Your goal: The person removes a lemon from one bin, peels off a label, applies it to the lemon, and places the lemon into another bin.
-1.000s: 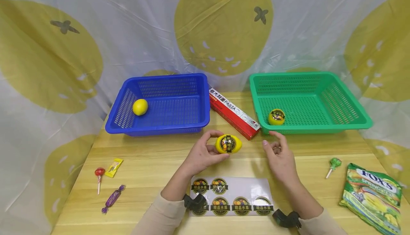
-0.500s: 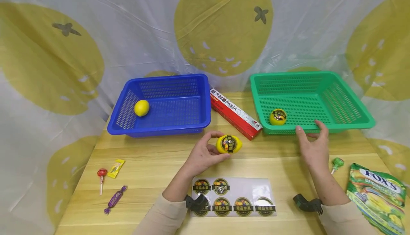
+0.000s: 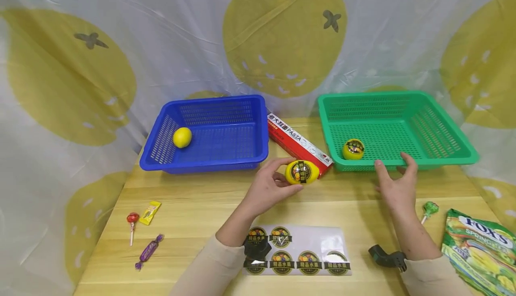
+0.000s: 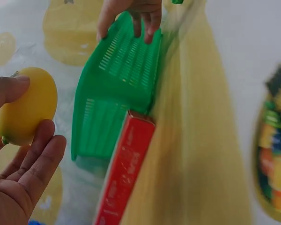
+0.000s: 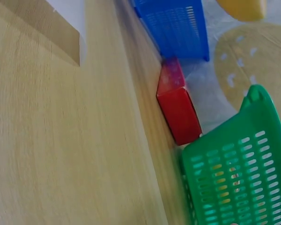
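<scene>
My left hand (image 3: 268, 190) pinches a lemon (image 3: 302, 172) with a round black-and-gold sticker on its near side. In the left wrist view the lemon (image 4: 30, 105) sits between thumb and fingers, showing no sticker. My right hand (image 3: 400, 193) is at the front rim of the green basket (image 3: 427, 161). Its thumb and index finger overlap the rim, spread apart, and the other fingers hang lower by the outer wall. A stickered lemon (image 3: 353, 149) lies inside that basket. In the blue basket (image 3: 209, 164) is a plain lemon (image 3: 182, 137).
A sheet of stickers (image 3: 314, 238) lies in front of me. The red pasta box (image 3: 302, 148) leans between the baskets. A red lollipop (image 3: 132, 217), yellow candy (image 3: 150, 212) and purple candy (image 3: 149, 252) are left; a green lollipop (image 3: 431, 208) and Fox's bag (image 3: 475, 242) are right.
My right hand has moved right to the green basket's rim and stays there. My left hand has carried the lemon slightly right and away from me. The view has shifted a little.
</scene>
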{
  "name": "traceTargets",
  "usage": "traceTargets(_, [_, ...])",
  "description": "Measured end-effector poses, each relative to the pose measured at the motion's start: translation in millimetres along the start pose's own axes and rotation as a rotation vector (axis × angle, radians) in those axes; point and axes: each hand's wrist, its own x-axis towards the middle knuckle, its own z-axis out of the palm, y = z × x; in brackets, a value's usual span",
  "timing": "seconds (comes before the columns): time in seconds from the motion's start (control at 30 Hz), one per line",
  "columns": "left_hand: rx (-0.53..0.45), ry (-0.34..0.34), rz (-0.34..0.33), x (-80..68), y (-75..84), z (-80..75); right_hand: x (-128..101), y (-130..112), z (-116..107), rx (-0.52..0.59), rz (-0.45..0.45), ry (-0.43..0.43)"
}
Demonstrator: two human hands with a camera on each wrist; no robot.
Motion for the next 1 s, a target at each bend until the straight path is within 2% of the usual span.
traceTargets(0.1, [0.061, -0.023, 0.039, 19.6, 12.6, 12.6, -0.3, 1.0, -4.3, -0.002, 0.004, 0.003])
traceTargets(0.27, [0.255, -0.069, 0.102, 57.2, 32.5, 34.6, 0.1, 0.5, -7.2, 0.023, 0.01, 0.03])
traceTargets(0.4, [0.392, -0.09, 0.11, 82.6, 41.7, 50.6, 1.8, 0.5, -5.8, 0.034, 0.013, 0.045])
traceTargets(0.5, [0.448, -0.102, 0.093, 97.4, 43.6, 60.1, 2.5, 1.0, -3.8, 0.023, 0.008, 0.051])
traceTargets(0.6, [0.5, -0.108, 0.062, 108.3, 41.8, 66.3, 2.7, 1.6, -0.8, 0.023, 0.001, 0.049])
traceTargets(0.77, [0.534, -0.133, 0.022, 121.4, 36.6, 73.0, 2.7, 1.2, 1.7, 0.016, 0.002, 0.044])
traceTargets(1.0, [0.574, -0.167, -0.016, 131.7, 34.0, 80.4, 3.0, 2.0, -1.0, 0.007, 0.005, 0.046])
